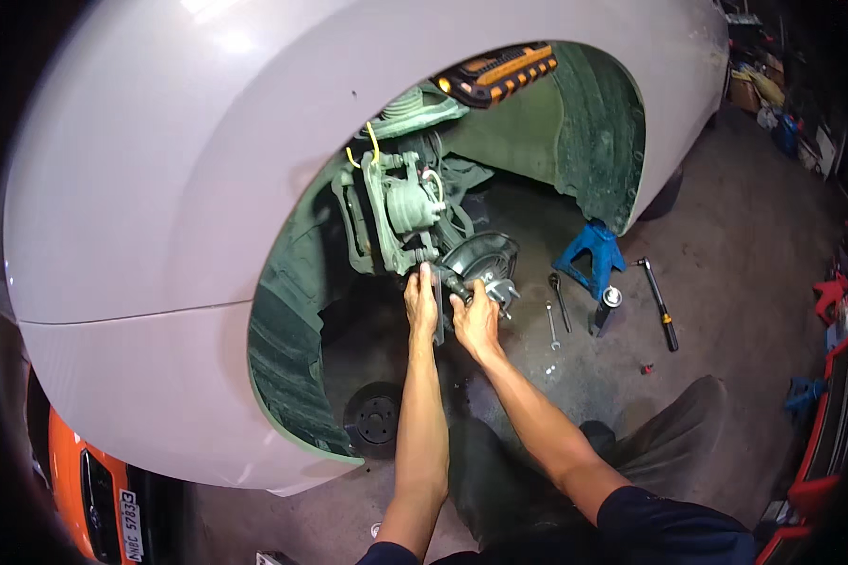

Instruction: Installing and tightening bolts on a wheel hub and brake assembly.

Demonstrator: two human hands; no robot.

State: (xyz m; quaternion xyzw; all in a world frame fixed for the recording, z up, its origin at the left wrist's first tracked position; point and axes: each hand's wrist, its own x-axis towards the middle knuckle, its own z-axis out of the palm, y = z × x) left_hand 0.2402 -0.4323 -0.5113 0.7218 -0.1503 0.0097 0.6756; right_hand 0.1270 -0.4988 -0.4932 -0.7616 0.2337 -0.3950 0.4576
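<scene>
In the wheel well, my left hand [422, 306] grips a flat metal piece [439, 311] just below the brake caliper [408, 207], which hangs by yellow cord [373, 141]. Beside it, my right hand [479, 320] is closed round a dark cylindrical metal part [457, 287], its far end partly hidden. The hub with backing plate and studs [501, 292] sits just behind that hand. An orange-and-black work light [499, 73] rests at the top of the arch.
A blue jack stand [589, 259], two wrenches [552, 330], a spray can [605, 311] and a long-handled ratchet [660, 306] lie or stand at right. A brake disc [375, 419] lies below the pale car panel [141, 235]. An orange car [71, 461] is lower left; red equipment [820, 480] lines the right.
</scene>
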